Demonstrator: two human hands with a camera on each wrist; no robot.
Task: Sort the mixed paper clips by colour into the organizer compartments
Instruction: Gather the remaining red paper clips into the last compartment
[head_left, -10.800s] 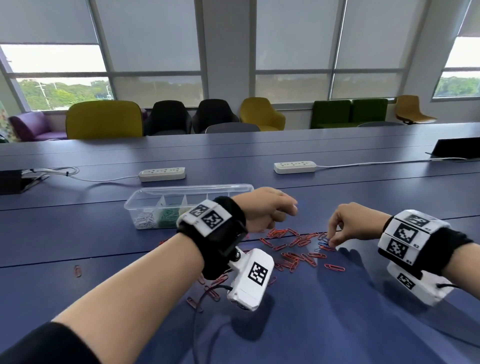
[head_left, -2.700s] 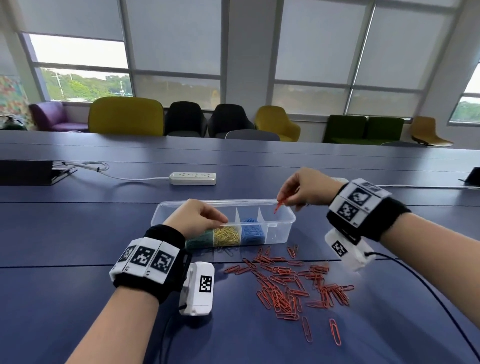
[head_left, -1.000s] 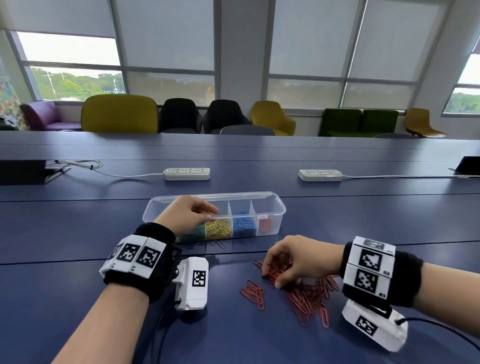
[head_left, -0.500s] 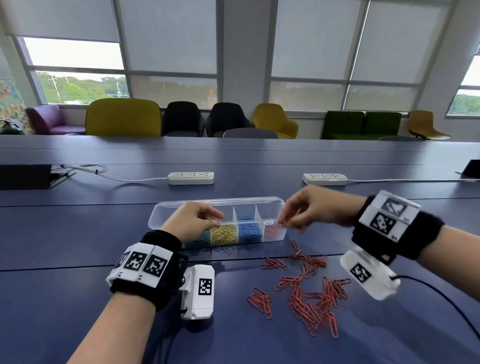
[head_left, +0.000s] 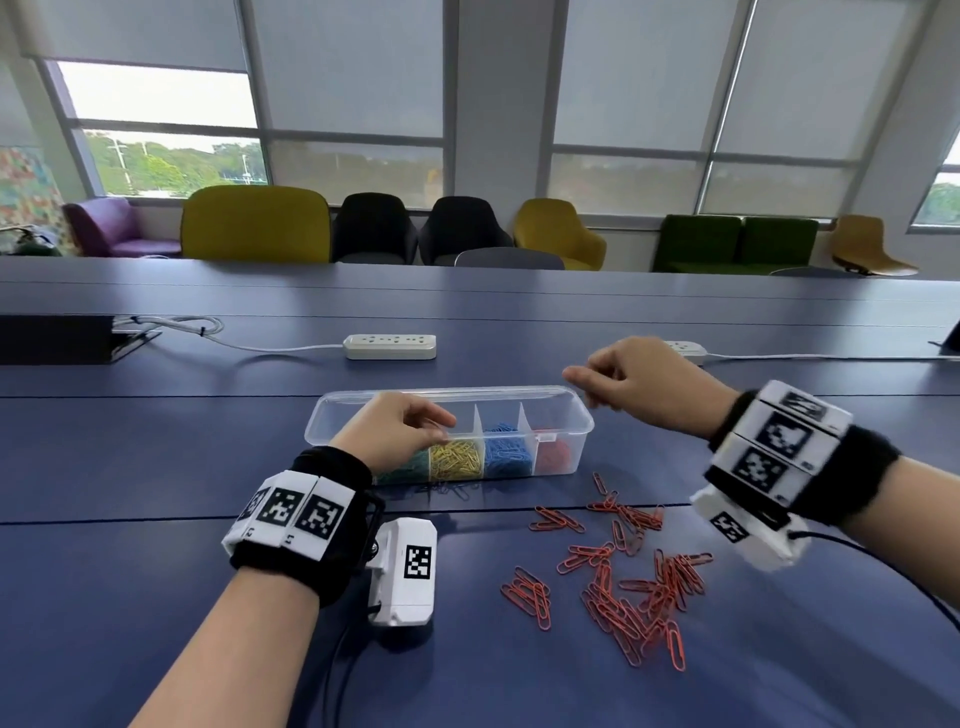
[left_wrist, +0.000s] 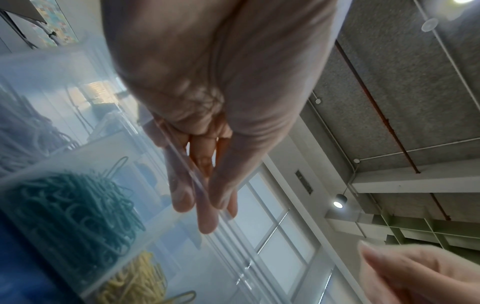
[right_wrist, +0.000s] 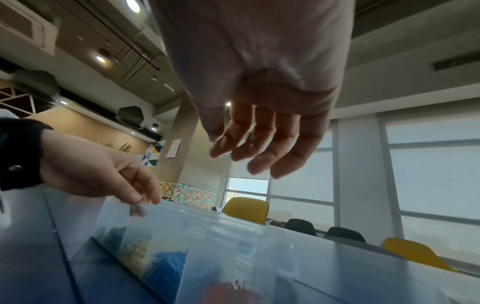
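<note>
A clear plastic organizer (head_left: 584, 431) lies across the blue table, with green (head_left: 410, 470), yellow (head_left: 457, 462), blue (head_left: 506, 452) and red (head_left: 553, 452) paper clips in separate compartments. My left hand (head_left: 441, 423) pinches its near rim, thumb outside and fingers inside (left_wrist: 205, 197), and hides the left end. My right hand (head_left: 584, 387) hovers above the red compartment at the right end. Its fingers hang spread and hold nothing (right_wrist: 233, 148). A loose pile of red clips (head_left: 634, 587) lies on the table in front of the organizer, below my right wrist.
Two white power strips (head_left: 389, 346) (head_left: 691, 351) lie beyond the organizer, the right one partly behind my hand. A black device (head_left: 52, 338) with a cable sits at far left. A few dark clips (head_left: 452, 488) lie against the organizer's front wall. Chairs line the table's far side.
My right hand gathered red clips from the pile, rose over the organizer's right end and has now opened, with no clips in it. My left hand has stayed on the rim.
</note>
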